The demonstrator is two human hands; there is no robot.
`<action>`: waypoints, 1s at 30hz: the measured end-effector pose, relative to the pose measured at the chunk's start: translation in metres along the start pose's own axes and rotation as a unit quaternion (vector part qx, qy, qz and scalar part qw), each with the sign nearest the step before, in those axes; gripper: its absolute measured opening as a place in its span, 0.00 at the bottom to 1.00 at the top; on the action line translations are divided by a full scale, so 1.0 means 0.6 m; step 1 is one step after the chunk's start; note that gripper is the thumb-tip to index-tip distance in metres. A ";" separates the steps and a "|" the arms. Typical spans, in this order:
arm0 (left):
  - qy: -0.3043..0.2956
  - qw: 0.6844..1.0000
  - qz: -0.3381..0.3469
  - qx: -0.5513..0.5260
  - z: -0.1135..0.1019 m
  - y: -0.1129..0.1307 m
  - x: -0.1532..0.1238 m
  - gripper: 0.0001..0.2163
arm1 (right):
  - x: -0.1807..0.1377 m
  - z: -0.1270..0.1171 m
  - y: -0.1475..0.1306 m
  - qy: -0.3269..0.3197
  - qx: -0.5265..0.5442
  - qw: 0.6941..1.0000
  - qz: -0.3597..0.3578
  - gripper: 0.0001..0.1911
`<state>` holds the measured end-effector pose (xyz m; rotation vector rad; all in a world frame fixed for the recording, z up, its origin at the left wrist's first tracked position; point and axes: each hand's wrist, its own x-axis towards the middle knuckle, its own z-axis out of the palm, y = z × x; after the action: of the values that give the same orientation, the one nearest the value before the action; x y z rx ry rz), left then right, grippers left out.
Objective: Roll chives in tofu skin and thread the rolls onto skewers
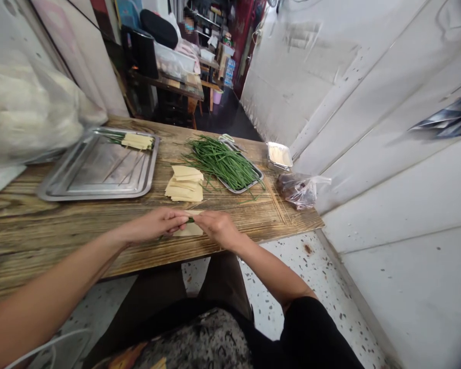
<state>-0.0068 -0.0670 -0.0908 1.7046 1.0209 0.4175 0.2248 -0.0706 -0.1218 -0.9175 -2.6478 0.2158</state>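
My left hand [157, 224] and my right hand [217, 227] meet near the front edge of the wooden table [61, 230]. Both have their fingers closed on a pale tofu-skin sheet [190, 230] with a few green chive stalks [191, 220] showing between the fingertips. Just behind the hands lies a stack of tofu-skin sheets [185, 183]. To its right a small metal tray [255, 182] holds a heap of chives [223, 161].
A large steel tray [96, 171] at the left holds finished rolls [137, 141] at its far end. A small container [279, 156] and a plastic bag [301, 188] sit by the white wall at the right. A full white bag [23, 113] rests at far left.
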 end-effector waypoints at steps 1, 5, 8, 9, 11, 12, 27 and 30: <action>0.029 1.000 0.005 0.010 0.001 -0.012 0.000 0.30 | -0.004 0.012 0.005 0.016 0.014 1.000 0.012 0.13; 0.162 0.984 0.045 0.057 0.015 -0.066 -0.004 0.32 | -0.020 0.061 0.018 0.079 0.045 0.996 0.010 0.12; 0.233 0.969 0.061 0.051 0.034 -0.100 -0.015 0.29 | -0.030 0.084 0.022 0.097 0.026 0.995 -0.025 0.11; 0.249 0.965 0.067 0.051 0.040 -0.109 -0.019 0.28 | -0.032 0.088 0.023 0.099 0.016 0.994 -0.038 0.11; 0.271 0.956 0.094 0.064 0.050 -0.121 -0.026 0.25 | -0.037 0.091 0.025 0.107 -0.006 0.992 -0.062 0.11; 0.275 0.952 0.111 0.077 0.053 -0.126 -0.028 0.24 | -0.039 0.091 0.026 0.114 -0.017 0.991 -0.071 0.11; 0.198 0.881 0.332 0.273 0.031 -0.153 -0.025 0.14 | -0.048 0.063 0.018 0.051 -0.100 0.988 -0.102 0.11; 0.177 0.878 0.340 0.288 0.027 -0.150 -0.024 0.14 | -0.047 0.051 0.013 0.025 -0.110 0.988 -0.101 0.12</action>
<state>-0.0421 -0.0813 -0.1753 2.6022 0.8061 0.9804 0.2392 -0.0830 -0.1595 -0.6997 -2.7310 -0.1501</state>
